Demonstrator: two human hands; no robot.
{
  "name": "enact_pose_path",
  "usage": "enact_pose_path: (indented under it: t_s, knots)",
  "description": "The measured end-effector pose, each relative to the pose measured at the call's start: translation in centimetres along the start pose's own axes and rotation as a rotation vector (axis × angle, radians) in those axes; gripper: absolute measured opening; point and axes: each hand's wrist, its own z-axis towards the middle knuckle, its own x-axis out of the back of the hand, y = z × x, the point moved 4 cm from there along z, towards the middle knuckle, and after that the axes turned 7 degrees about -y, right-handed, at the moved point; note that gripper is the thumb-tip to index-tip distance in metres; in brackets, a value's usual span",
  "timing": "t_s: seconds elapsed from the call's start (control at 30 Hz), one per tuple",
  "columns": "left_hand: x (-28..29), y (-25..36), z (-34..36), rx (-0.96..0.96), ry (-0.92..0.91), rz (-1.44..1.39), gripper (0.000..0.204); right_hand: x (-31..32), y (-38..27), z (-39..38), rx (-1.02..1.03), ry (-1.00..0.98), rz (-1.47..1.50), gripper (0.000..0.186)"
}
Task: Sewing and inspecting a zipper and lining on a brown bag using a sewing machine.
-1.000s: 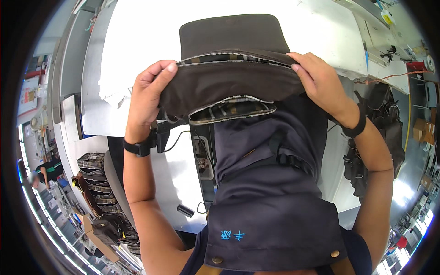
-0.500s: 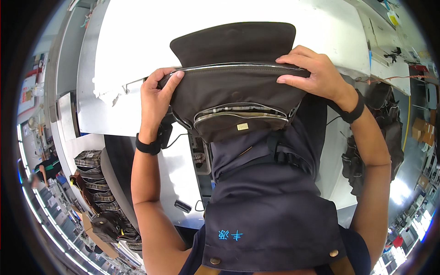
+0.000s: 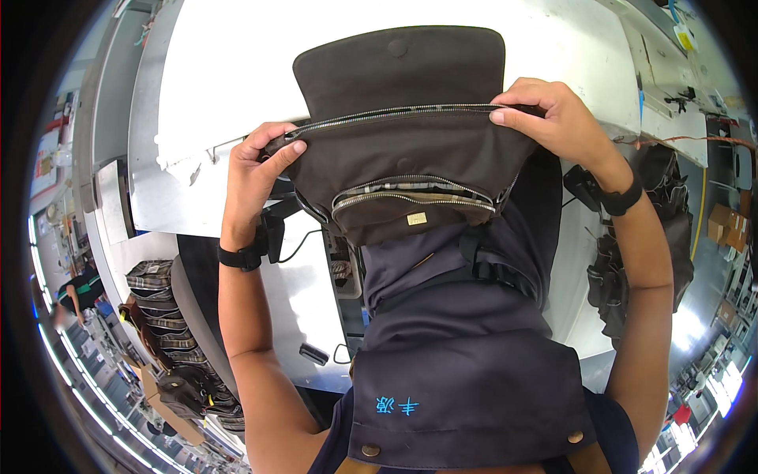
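A dark brown bag (image 3: 418, 146) lies across the near edge of the white table, partly over my lap. Its flap (image 3: 395, 71) is folded back away from me and shows a round snap. My left hand (image 3: 264, 154) pinches the left end of the long top zipper (image 3: 379, 116) between thumb and fingers. At the zipper's right end, my right hand (image 3: 545, 114) grips the bag's edge the same way. The zipper line is stretched between both hands. Nearer to me, a front pocket (image 3: 414, 204) gapes, with plaid lining inside and a small gold-coloured plate below its zipper.
A white table (image 3: 229, 63) extends beyond the bag. Several plaid-lined pieces (image 3: 162, 304) are stacked at lower left, beside a dark bag (image 3: 185, 391). More dark bags (image 3: 647, 253) hang or lie at the right. Far left, another person (image 3: 79, 296) is in the background.
My hands have moved apart, the left one outward and slightly lower, the right one outward. The bag's top edge is pulled wider and straighter, and the flap lies a little farther up.
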Motion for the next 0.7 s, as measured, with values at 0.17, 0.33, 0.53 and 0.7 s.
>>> enact_pose_path:
  t_s: [0.17, 0.33, 0.53, 0.7]
  knots:
    - [-0.4, 0.1, 0.0, 0.131, 0.062, 0.009, 0.025, 0.0, -1.0, -0.1, 0.099, 0.113, -0.316, 0.017]
    - [-1.1, 1.1, -0.3, -0.093, 0.098, 0.116, 0.025, -0.6, -1.6, -0.7, 0.270, 0.184, -0.441, 0.020]
    - [-0.6, 0.2, -0.5, -0.034, 0.022, 0.100, 0.020, -2.3, -1.9, -1.0, 0.428, 0.317, -0.658, 0.017]
    - [-1.1, -0.3, -0.6, 0.014, 0.007, -0.049, 0.019, -3.7, -2.2, -1.6, 0.354, 0.388, -0.739, 0.016]
